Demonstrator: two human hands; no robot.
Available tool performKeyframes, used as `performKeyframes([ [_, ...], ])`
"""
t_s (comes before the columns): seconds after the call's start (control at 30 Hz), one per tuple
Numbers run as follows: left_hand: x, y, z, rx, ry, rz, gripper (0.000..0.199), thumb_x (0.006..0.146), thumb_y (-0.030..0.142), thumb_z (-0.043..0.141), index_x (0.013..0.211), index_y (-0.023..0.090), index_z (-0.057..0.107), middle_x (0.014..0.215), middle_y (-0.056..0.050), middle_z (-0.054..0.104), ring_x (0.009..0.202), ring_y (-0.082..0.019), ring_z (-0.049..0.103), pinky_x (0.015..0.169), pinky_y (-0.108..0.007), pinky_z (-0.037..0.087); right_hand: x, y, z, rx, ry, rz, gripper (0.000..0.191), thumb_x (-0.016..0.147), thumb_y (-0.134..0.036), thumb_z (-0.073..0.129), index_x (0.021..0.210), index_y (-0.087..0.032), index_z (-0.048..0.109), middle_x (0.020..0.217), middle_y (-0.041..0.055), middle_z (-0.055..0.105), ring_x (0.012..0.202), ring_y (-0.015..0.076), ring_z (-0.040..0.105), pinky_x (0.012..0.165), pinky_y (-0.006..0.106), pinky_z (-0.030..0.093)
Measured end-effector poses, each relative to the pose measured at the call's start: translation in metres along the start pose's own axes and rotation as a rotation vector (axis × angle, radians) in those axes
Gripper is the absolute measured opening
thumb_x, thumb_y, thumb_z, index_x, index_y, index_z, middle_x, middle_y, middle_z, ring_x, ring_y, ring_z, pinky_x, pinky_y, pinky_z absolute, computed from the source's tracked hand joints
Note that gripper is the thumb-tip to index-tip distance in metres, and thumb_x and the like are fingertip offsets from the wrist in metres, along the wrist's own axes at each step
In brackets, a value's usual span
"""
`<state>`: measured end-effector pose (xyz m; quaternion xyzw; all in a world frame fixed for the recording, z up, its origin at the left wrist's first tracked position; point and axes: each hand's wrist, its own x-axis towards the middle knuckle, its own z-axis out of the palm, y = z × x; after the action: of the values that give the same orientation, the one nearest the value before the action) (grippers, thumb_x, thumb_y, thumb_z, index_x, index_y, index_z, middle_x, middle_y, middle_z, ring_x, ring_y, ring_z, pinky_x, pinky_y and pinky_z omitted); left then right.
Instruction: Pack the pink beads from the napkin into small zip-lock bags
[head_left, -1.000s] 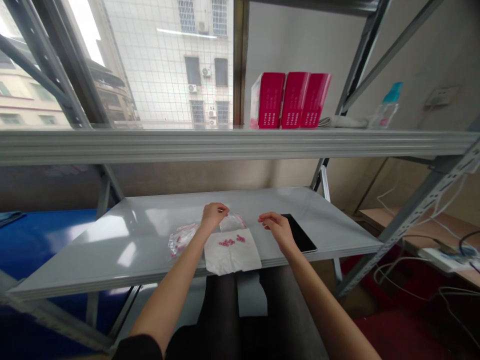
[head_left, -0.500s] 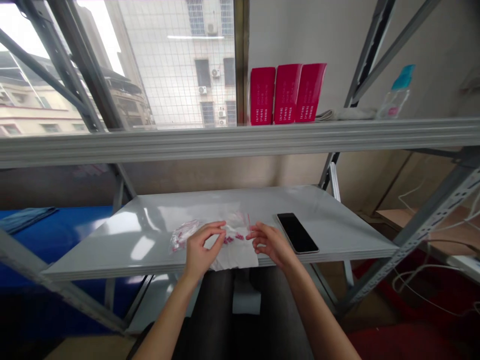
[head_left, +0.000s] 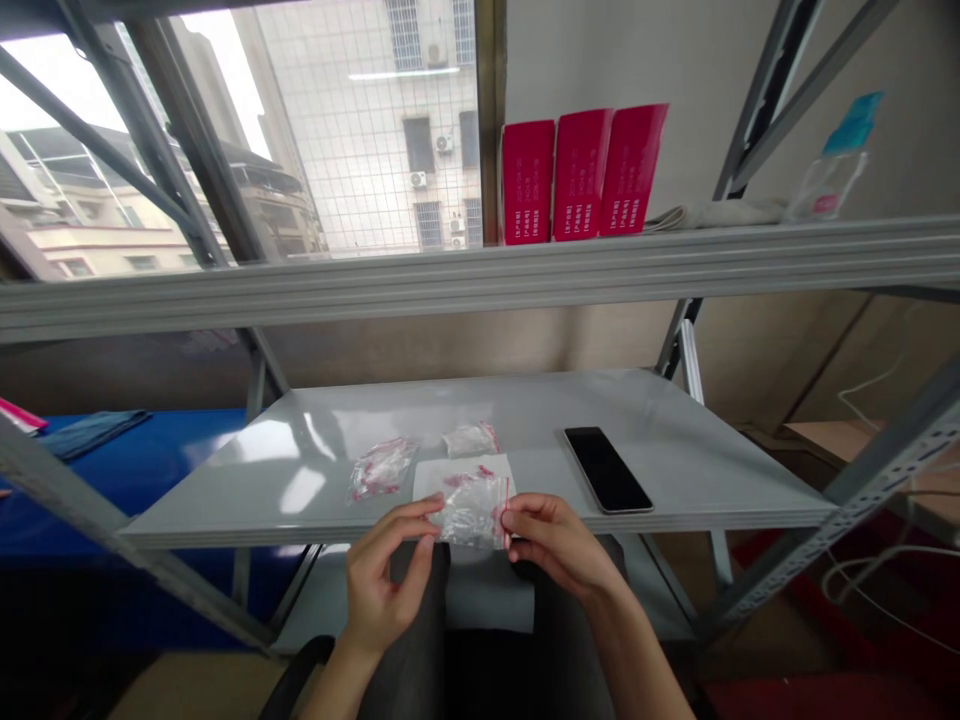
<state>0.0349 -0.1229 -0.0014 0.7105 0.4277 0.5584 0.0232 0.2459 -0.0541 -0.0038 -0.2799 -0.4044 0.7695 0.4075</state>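
So the person at the desk (head_left: 247, 500) has a clear zip bag (head_left: 471, 512) up between both hands, right by the desk's near edge and over a white sheet (head_left: 429, 478). The right hand (head_left: 555, 545) has its thumb and fingers closed on the end with the red strip. The left hand (head_left: 390, 575) is loosely curled, fingertips at the other end; can't tell if its thumb is pinching the plastic too. The bag's long axis goes left to right, strip end pointing right, with the strip running near to far. Can't tell if there's anything inside.

Small pink pieces (head_left: 484, 471) sit on the sheet. Left of it is a crinkled clear bag (head_left: 382, 468) with pinkish-red bits in it, and just behind it is a small red-edged bag (head_left: 471, 440), contents unclear. A black-screened phone (head_left: 607, 470) lies off to the right. Three magenta boxes (head_left: 581, 175) stand on the upper shelf (head_left: 337, 290).
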Motion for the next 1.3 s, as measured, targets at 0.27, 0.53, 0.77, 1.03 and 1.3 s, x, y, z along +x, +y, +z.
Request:
performKeyframes([
  [0.27,-0.009,0.0,-0.009,-0.092,-0.045,-0.082,0.017,0.092,0.015,0.053,0.079,0.02,0.063,0.074,-0.002,0.068,0.067,-0.016,0.066,0.058,-0.024,0.049,-0.006,0.019,0.011,-0.013,0.067,0.015,0.038,0.054,-0.041,0.095,0.061,-0.013,0.071,0.054,-0.0006,0.064,0.047,0.0071,0.055,0.043,0.016,0.042],
  [0.53,-0.024,0.01,-0.003,-0.139,-0.204,-0.318,0.029,0.094,0.027,0.05,0.067,0.02,0.048,0.058,0.003,0.048,0.052,-0.011,0.048,0.051,-0.021,0.037,-0.017,0.051,0.032,-0.048,0.174,0.003,0.039,0.052,-0.044,0.095,0.059,-0.014,0.071,0.048,-0.0017,0.061,0.042,0.0058,0.05,0.039,0.016,0.04],
  [0.77,-0.025,0.012,0.02,-0.15,-0.34,-0.48,0.037,0.094,0.034,0.053,0.061,0.019,0.045,0.052,0.004,0.044,0.048,-0.009,0.045,0.047,-0.018,0.033,-0.012,0.06,0.03,-0.263,0.137,0.008,0.031,0.059,-0.035,0.091,0.061,-0.013,0.07,0.057,0.0003,0.065,0.045,0.0066,0.05,0.042,0.017,0.041],
  [1.03,-0.026,0.005,0.025,-0.048,-0.315,-0.413,0.034,0.093,0.03,0.047,0.061,0.02,0.046,0.051,0.003,0.048,0.045,-0.01,0.048,0.044,-0.021,0.03,-0.006,0.071,0.024,-0.455,0.147,0.025,0.029,0.058,-0.028,0.091,0.057,-0.015,0.065,0.056,-0.0013,0.062,0.051,0.0089,0.051,0.046,0.018,0.039],
  [1.3,-0.012,0.013,0.001,-0.003,-0.478,-0.335,0.025,0.088,0.018,0.048,0.064,0.02,0.047,0.053,0.003,0.058,0.046,-0.01,0.055,0.046,-0.017,0.038,-0.011,0.057,0.03,-0.264,-0.024,0.186,0.042,0.061,-0.051,0.086,0.064,-0.016,0.064,0.054,-0.0016,0.059,0.044,0.0084,0.05,0.046,0.021,0.043],
])
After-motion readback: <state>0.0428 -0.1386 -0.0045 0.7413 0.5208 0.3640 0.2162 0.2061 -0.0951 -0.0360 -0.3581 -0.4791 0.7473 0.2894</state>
